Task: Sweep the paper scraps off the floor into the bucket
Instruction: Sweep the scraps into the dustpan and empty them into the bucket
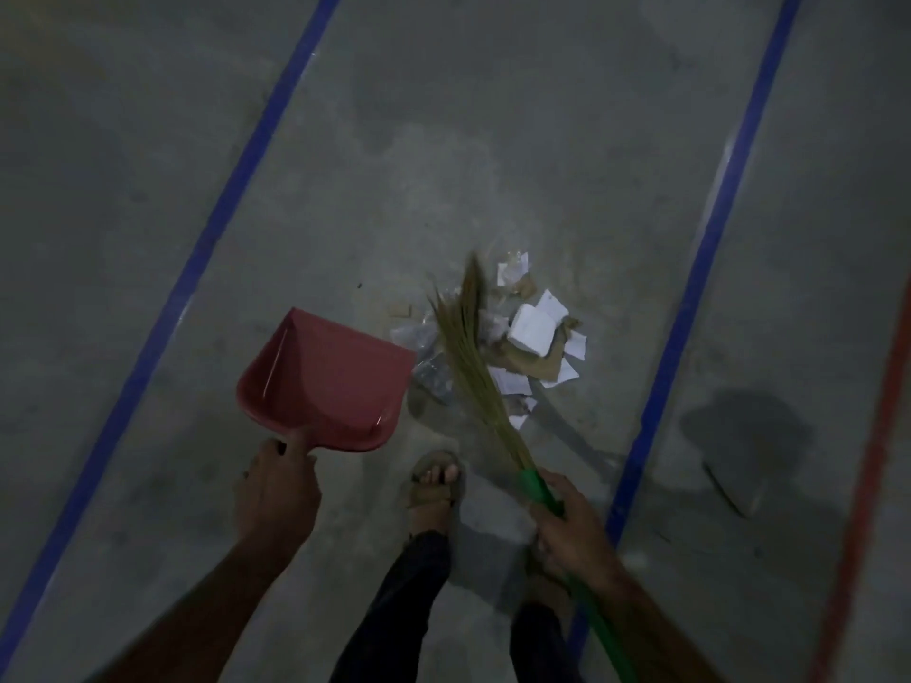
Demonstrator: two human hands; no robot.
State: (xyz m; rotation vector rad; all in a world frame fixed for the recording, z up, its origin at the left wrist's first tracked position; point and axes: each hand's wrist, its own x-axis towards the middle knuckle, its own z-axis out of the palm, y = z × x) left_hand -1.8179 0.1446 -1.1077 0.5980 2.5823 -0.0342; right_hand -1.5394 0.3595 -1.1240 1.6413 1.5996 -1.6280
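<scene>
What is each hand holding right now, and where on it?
Left hand grips the red dustpan by its handle; right hand grips the broom on its green handle.

No readable text, paper scraps [530, 332] too blurred to tell

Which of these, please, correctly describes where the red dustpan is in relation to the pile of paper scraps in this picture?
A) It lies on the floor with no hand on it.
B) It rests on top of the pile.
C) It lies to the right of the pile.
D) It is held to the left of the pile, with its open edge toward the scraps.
D: the left hand holds the red dustpan left of the paper scraps.
</scene>
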